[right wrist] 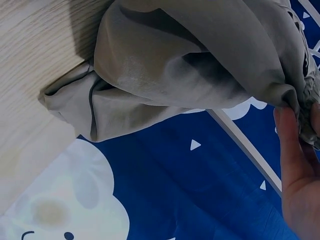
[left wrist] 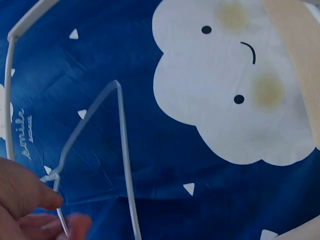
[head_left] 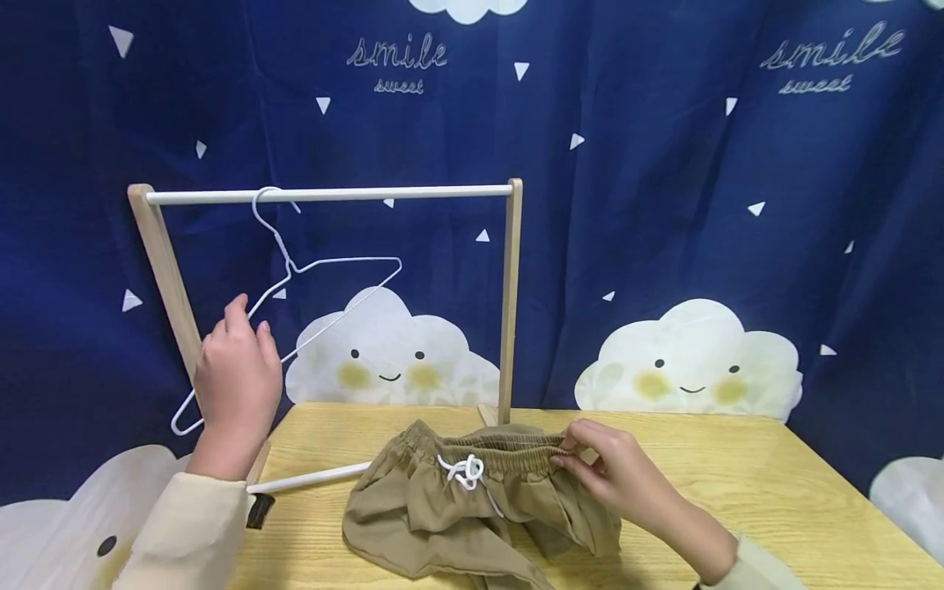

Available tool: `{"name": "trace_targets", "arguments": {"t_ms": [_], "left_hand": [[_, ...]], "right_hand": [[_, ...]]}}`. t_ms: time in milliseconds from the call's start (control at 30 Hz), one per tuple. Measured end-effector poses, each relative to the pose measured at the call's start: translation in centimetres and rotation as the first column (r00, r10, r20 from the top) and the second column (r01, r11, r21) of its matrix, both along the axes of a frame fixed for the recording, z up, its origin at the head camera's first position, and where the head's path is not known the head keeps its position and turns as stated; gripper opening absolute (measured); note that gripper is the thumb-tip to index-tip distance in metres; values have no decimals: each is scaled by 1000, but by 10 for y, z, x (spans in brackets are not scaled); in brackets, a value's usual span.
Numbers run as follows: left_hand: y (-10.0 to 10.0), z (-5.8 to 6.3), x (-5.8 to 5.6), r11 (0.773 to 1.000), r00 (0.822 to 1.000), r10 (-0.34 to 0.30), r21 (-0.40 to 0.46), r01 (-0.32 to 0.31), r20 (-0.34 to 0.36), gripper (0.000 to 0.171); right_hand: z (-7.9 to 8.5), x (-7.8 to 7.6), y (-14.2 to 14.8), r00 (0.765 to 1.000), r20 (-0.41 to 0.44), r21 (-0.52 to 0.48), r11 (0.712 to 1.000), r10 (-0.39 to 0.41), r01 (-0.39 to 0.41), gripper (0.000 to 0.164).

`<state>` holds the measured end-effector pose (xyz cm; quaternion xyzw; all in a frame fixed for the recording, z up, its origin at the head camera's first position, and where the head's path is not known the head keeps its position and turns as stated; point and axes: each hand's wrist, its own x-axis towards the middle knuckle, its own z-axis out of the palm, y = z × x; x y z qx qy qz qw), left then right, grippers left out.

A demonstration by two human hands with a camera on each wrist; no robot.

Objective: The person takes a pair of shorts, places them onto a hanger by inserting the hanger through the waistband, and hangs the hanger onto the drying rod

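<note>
A white wire clothes hanger (head_left: 347, 260) hangs by its hook over the rack's top rail, tilted with its left end low. My left hand (head_left: 239, 377) holds the hanger's left arm; in the left wrist view its wire (left wrist: 124, 150) runs down past the thumb and fingers. A pair of khaki shorts (head_left: 435, 524) with an elastic waistband and a white drawstring (head_left: 466, 471) lies bunched at the front of the table. At the right end of the waistband, my right hand (head_left: 619, 471) pinches the fabric between thumb and fingers. Cloth folds partly hide those fingertips in the right wrist view.
The small garment rack has a white top rail (head_left: 428, 193), wooden posts (head_left: 510, 303) and a lower white bar (head_left: 310, 477), partly behind the shorts. It stands on a wooden table (head_left: 737, 483). Behind hangs a navy curtain (head_left: 664, 205) with clouds and triangles.
</note>
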<state>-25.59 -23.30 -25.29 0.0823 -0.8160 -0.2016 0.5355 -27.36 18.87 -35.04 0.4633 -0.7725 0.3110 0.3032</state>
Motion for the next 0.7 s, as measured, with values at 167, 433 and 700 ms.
{"name": "trace_targets", "arguments": {"t_ms": [167,433,700], "left_hand": [[-3,3,-4,1000,1000,-1,5,1,5,29],[-12,10,-7,1000,1000,-20,0,20,2,27],[-25,15,-10,992,995,-98,-84,95,-28,24]], "right_hand": [[-1,1,3,1000,9,8,1000,-9,9,28],[-3,1,3,1000,16,2,1000,-2,2,32],[-3,-1,-1,999,37,21,1000,-8,8,29]]}}
